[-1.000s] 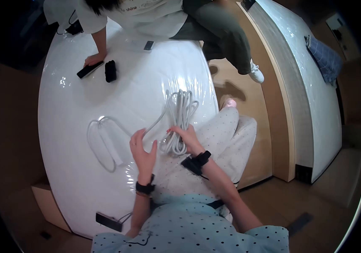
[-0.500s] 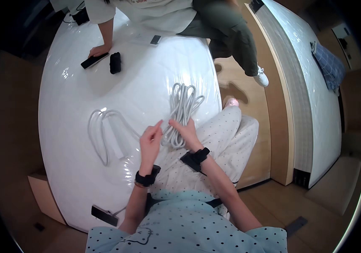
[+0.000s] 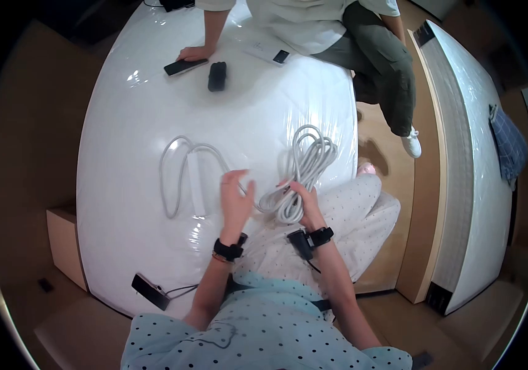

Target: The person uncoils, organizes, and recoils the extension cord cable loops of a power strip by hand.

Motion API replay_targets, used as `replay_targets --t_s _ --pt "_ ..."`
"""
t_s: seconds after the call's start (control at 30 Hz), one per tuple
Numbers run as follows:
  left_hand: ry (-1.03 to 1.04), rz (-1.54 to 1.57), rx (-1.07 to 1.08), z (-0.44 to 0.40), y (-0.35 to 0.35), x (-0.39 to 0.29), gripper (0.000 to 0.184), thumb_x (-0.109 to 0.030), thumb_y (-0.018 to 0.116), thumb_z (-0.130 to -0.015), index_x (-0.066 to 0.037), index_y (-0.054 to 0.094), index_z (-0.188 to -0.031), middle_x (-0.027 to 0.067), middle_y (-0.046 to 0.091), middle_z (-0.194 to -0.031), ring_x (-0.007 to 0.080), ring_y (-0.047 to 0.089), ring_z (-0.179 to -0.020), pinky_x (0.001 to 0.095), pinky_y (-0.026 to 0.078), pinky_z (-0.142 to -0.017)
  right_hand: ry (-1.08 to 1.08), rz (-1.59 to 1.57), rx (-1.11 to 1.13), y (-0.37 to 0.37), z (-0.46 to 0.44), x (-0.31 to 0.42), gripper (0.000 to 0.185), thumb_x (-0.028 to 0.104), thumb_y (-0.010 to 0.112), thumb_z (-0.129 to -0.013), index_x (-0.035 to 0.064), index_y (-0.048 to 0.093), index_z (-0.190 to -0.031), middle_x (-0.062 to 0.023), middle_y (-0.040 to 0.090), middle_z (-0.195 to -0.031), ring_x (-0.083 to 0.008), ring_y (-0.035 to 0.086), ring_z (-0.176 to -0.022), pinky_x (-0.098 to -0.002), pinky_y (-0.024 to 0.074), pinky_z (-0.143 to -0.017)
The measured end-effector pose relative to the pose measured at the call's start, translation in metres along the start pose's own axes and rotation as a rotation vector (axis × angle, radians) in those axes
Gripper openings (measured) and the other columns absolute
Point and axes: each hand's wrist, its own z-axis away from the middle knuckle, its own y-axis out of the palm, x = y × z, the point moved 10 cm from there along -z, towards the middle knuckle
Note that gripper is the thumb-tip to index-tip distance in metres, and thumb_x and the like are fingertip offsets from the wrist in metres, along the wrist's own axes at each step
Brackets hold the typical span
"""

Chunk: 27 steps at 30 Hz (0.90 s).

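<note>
A long pale grey cable is gathered into a loose coil [image 3: 313, 157], and my right hand [image 3: 306, 205] grips the lower end of its loops. From the coil, one length of cable runs left past my left hand and curves over the mattress. My left hand [image 3: 236, 200] hovers beside that length, slightly blurred, with thumb and fingers apart and nothing visible between them. A loose cable loop [image 3: 164, 166] lies left of it, around a flat white strip [image 3: 196, 185]. Black straps with small devices sit on both my wrists.
The plastic-covered mattress [image 3: 128, 123] carries a phone [image 3: 151, 291] with a cord near my left elbow. Across from me sits another person, a hand [image 3: 195, 53] on a dark phone [image 3: 183, 66]. A black object [image 3: 217, 77] and a small white device [image 3: 281, 57] lie nearby.
My right hand has lifted and turned the coil, which tilts further right. My left hand has moved away from the coil and opened its fingers. The whole view has shifted.
</note>
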Motion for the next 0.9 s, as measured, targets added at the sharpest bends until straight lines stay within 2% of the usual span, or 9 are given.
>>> replay_targets --t_s 0.03,0.13,0.17,0.27,0.5,0.6,0.7,0.83,0.9 --pt "-0.076 -0.176 -0.093 0.001 -0.013 0.020 0.035 -0.014 0.062 -0.081 0.005 0.051 -0.109 0.0123 0.058 -0.097 0.0222 0.054 -0.086 0.0317 0.044 -0.075 0.003 -0.017 0.036 0.004 0.002 0.001 0.029 0.017 0.063 -0.080 -0.0054 0.059 -0.098 -0.0148 0.063 -0.091 -0.0182 0.061 -0.079 -0.0290 0.0510 -0.070" --pt "-0.679 0.071 0.351 0.013 0.022 0.094 0.037 -0.019 0.059 -0.086 0.004 0.050 -0.114 0.0075 0.060 -0.083 0.0177 0.055 -0.075 0.0291 0.045 -0.071 0.052 -0.036 0.150 0.011 0.005 -0.006 0.036 0.022 0.063 -0.079 -0.0065 0.057 -0.101 -0.0174 0.063 -0.093 -0.0214 0.061 -0.081 -0.0312 0.0511 -0.073" --pt "-0.835 0.627 0.296 0.020 0.034 0.094 0.032 -0.021 0.054 -0.090 0.002 0.053 -0.112 0.0023 0.058 -0.074 0.0128 0.053 -0.068 0.0266 0.045 -0.067 0.049 -0.027 0.197 0.016 0.005 -0.007 0.037 0.023 0.063 -0.079 -0.0064 0.057 -0.101 -0.0174 0.063 -0.093 -0.0214 0.061 -0.081 -0.0312 0.0511 -0.074" --pt "-0.600 0.776 0.145 0.000 0.012 0.073 0.027 -0.019 0.051 -0.092 0.001 0.057 -0.110 0.0049 0.061 -0.081 0.0124 0.056 -0.074 0.0257 0.045 -0.068 0.061 0.037 0.223 0.029 0.010 -0.001 0.034 0.017 0.064 -0.078 -0.0045 0.056 -0.103 -0.0146 0.064 -0.093 -0.0188 0.061 -0.080 -0.0299 0.0508 -0.072" --pt "0.112 0.075 0.292 -0.003 0.016 -0.017 0.036 -0.020 0.049 -0.092 0.007 0.053 -0.115 0.0240 0.049 -0.121 0.0324 0.047 -0.113 0.0367 0.039 -0.094 -0.062 0.255 0.212 0.048 0.013 0.014 0.035 0.007 0.068 -0.076 -0.0008 0.056 -0.108 -0.0067 0.063 -0.095 -0.0143 0.060 -0.082 -0.0276 0.0491 -0.073" --pt "0.091 0.077 0.439 0.013 0.051 -0.038 0.044 -0.023 0.048 -0.092 0.008 0.046 -0.123 0.0276 0.034 -0.135 0.0402 0.029 -0.127 0.0419 0.028 -0.104 -0.163 0.280 0.186 0.054 0.016 0.017 0.040 0.006 0.069 -0.075 -0.0004 0.054 -0.112 -0.0060 0.061 -0.097 -0.0139 0.059 -0.085 -0.0282 0.0491 -0.075" --pt "-0.156 0.339 0.574 0.017 0.068 -0.025 0.056 -0.034 0.044 -0.093 0.010 0.040 -0.126 0.0316 0.032 -0.135 0.0434 0.029 -0.126 0.0436 0.026 -0.105 -0.064 0.258 0.138 0.036 0.007 0.001 0.043 0.006 0.068 -0.075 -0.0007 0.052 -0.114 -0.0070 0.061 -0.098 -0.0141 0.060 -0.085 -0.0280 0.0498 -0.075" --pt "0.072 -0.168 0.546 0.017 0.058 -0.050 0.058 -0.041 0.042 -0.092 0.008 0.046 -0.122 0.0321 0.033 -0.135 0.0409 0.030 -0.127 0.0417 0.027 -0.104 0.114 0.082 0.143 0.026 0.006 -0.013 0.040 0.004 0.066 -0.076 -0.0021 0.052 -0.113 -0.0090 0.062 -0.098 -0.0149 0.061 -0.083 -0.0281 0.0513 -0.071" --pt "-0.053 -0.088 0.654 0.015 0.047 -0.065 0.052 -0.036 0.048 -0.090 0.008 0.048 -0.118 0.0294 0.035 -0.135 0.0385 0.037 -0.123 0.0397 0.032 -0.101 0.108 0.024 0.165 0.030 0.006 -0.012 0.035 0.003 0.065 -0.077 -0.0030 0.054 -0.110 -0.0097 0.062 -0.097 -0.0156 0.062 -0.082 -0.0285 0.0518 -0.069"
